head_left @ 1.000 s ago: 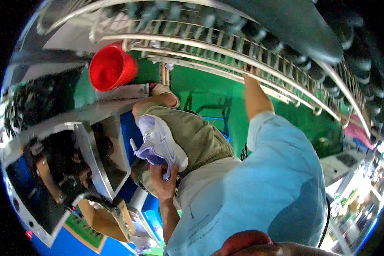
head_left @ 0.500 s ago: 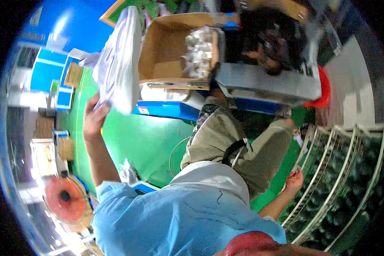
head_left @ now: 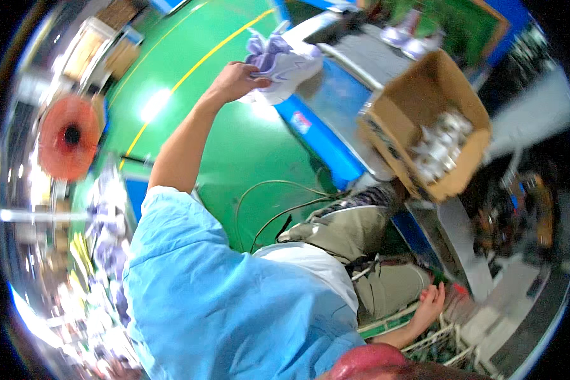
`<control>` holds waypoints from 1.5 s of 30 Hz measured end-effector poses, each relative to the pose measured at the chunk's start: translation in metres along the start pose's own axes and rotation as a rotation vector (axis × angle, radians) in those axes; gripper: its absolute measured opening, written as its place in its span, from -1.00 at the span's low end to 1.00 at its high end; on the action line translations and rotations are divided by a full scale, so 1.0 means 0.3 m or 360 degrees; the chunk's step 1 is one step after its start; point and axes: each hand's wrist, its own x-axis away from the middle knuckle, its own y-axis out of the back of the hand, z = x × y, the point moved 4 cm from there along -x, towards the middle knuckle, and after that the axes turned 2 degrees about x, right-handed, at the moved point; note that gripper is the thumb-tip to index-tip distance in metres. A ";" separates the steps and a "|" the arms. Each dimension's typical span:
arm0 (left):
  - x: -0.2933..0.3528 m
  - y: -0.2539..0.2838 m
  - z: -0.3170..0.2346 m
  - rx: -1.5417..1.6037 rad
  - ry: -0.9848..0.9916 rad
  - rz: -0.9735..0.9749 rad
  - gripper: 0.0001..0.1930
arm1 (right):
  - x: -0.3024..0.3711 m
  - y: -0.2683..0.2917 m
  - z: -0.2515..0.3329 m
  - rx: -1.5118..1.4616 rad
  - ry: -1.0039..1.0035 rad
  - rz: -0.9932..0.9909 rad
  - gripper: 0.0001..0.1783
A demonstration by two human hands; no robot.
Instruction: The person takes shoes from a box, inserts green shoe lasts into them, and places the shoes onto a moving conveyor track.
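Note:
My left hand (head_left: 234, 81) is stretched out at arm's length and grips a white and lavender sneaker (head_left: 284, 63) by its heel end. It holds the shoe over the edge of a blue-sided metal worktable (head_left: 335, 120). My right hand (head_left: 429, 305) rests low on a wire rack (head_left: 437, 339) beside my thigh, fingers curled on the wire; whether it holds anything small is hidden. My blue shirt and olive trousers fill the lower middle of the view.
An open cardboard box (head_left: 424, 126) with several pale parts inside sits on the worktable. More sneakers (head_left: 408, 38) lie at the table's far end. The green floor (head_left: 253, 152) carries a yellow line and loose cables. An orange round fan (head_left: 69, 136) stands left.
The view has swung round strongly. My left arm has stretched out further, carrying the sneaker toward the worktable's edge. My right hand stays at the wire rack.

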 end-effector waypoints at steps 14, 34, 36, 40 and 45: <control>1.989 0.774 0.671 -0.0345 0.1619 -0.0689 -0.42 | -0.058 -0.279 0.468 0.0962 0.0933 0.0823 -0.38; -0.388 -0.250 -0.290 0.0415 -0.0888 -0.0009 -0.54 | -0.262 -0.094 0.461 0.1073 0.1568 -0.1205 -0.54; -0.683 -0.419 -0.567 0.0648 -0.0868 0.0119 -0.41 | -0.265 -0.112 0.477 0.0987 0.1542 -0.1318 -0.51; -1.199 -0.693 -0.906 0.1488 -0.0170 0.0353 -0.07 | -0.273 -0.116 0.467 0.0868 0.1605 -0.1448 -0.52; -1.205 -0.829 -1.150 0.0598 0.0030 -0.0321 -0.06 | -0.238 -0.094 0.479 0.0882 0.1550 -0.1405 -0.60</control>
